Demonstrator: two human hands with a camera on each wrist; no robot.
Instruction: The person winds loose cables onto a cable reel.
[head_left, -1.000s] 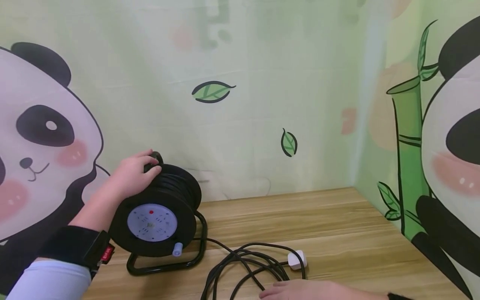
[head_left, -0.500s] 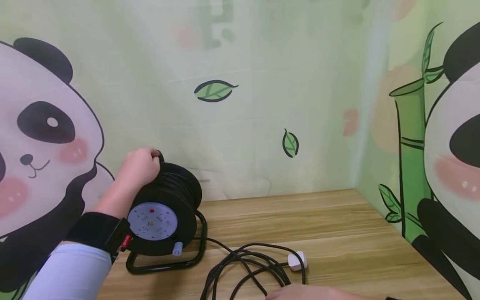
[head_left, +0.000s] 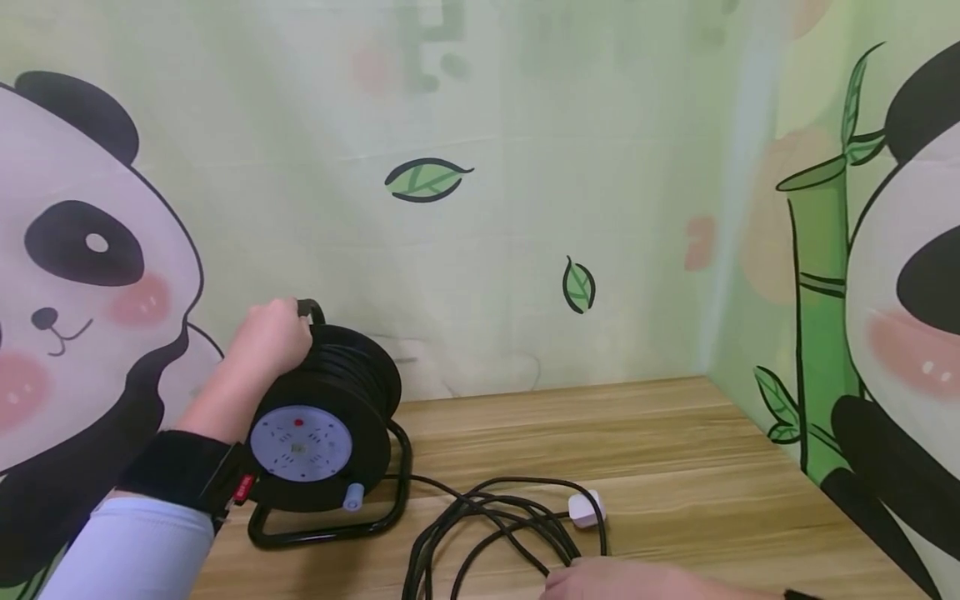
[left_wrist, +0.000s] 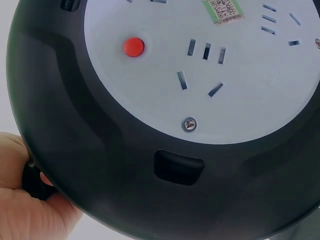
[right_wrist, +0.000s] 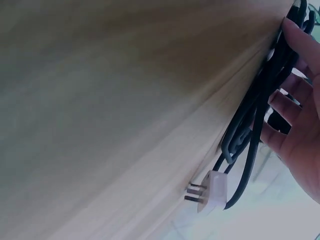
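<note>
A black extension cable reel [head_left: 367, 454] stands upright on its tubular stand [head_left: 330, 534] at the left of the table. Its pale socket panel [head_left: 322, 454] faces me and carries a red button [left_wrist: 133, 47]. My left hand [head_left: 273, 333] grips the black handle [head_left: 318, 313] on top of the reel, with the fingertips hidden. From the reel a black cable [head_left: 525, 480] runs into loose loops at the front middle and ends in a white three-pin plug [head_left: 585, 508]. At the loops' near side, my right hand [head_left: 622, 578] holds the cable between thumb and fingers.
A wooden table [head_left: 555, 425] bears everything. Behind it hangs a pale green cloth backdrop [head_left: 487, 233] printed with pandas, leaves and bamboo, which continues along the right side. A grey-blue winding knob [head_left: 353, 497] juts from the reel's front.
My left hand has gone from resting loosely at the reel's handle to gripping it, its fingers now curled round. The right hand has shifted slightly rightward at the loops.
</note>
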